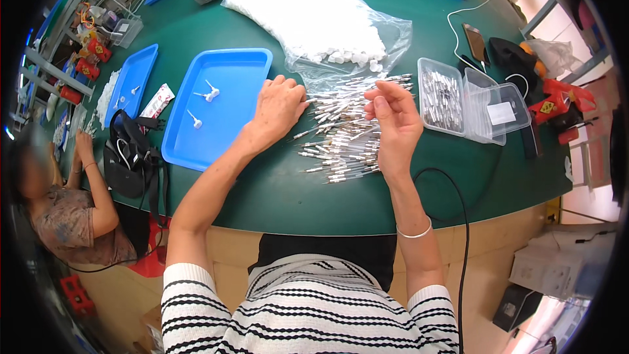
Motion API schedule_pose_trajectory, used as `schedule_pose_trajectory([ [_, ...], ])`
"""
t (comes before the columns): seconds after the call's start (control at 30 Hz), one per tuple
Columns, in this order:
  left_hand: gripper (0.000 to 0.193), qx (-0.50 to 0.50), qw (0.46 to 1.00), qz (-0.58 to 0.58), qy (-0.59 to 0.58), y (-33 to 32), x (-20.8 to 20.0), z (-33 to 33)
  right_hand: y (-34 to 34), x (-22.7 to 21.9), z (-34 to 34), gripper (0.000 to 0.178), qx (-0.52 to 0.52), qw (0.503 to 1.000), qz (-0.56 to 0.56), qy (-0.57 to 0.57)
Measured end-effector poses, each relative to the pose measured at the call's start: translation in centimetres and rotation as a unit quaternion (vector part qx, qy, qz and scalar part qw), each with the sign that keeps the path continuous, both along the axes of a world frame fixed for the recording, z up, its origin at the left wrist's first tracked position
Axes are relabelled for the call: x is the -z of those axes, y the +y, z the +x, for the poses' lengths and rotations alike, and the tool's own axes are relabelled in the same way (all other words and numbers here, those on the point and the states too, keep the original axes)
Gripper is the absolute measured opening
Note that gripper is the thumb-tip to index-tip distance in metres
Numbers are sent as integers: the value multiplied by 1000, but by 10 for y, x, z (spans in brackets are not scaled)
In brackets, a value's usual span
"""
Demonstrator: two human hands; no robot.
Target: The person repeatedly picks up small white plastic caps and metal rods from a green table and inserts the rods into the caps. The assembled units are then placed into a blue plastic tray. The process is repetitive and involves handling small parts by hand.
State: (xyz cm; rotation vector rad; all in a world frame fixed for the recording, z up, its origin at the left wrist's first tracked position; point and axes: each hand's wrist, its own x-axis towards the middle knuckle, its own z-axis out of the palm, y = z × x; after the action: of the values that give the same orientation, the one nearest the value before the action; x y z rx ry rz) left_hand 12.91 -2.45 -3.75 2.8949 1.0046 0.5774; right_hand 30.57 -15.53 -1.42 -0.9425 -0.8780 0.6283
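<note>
Head view: your left hand [280, 103] and right hand [398, 118] curled narrowly, contents unclear. Green desk [282, 202] showed between rods [342, 132] and near edge [236, 227].

We locate the green worktable [295, 210] across the centre, beige floor [501, 239] lower right, grey metal frame [542, 15] upper right, and bright light [9, 133] at far left.
</note>
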Motion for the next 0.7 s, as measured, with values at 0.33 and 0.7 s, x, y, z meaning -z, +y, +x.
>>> schedule_pose_trajectory([
  [0.33, 12, 14, 894, -422, -148, -52, -72, -27, -5, 6, -26, 18, -252, 955, -158, 4],
  [0.7, 16, 62, 806, -535, -246, -10, -48, 12, 5, 10, -1, 16, -152, 969, -142, 134],
])
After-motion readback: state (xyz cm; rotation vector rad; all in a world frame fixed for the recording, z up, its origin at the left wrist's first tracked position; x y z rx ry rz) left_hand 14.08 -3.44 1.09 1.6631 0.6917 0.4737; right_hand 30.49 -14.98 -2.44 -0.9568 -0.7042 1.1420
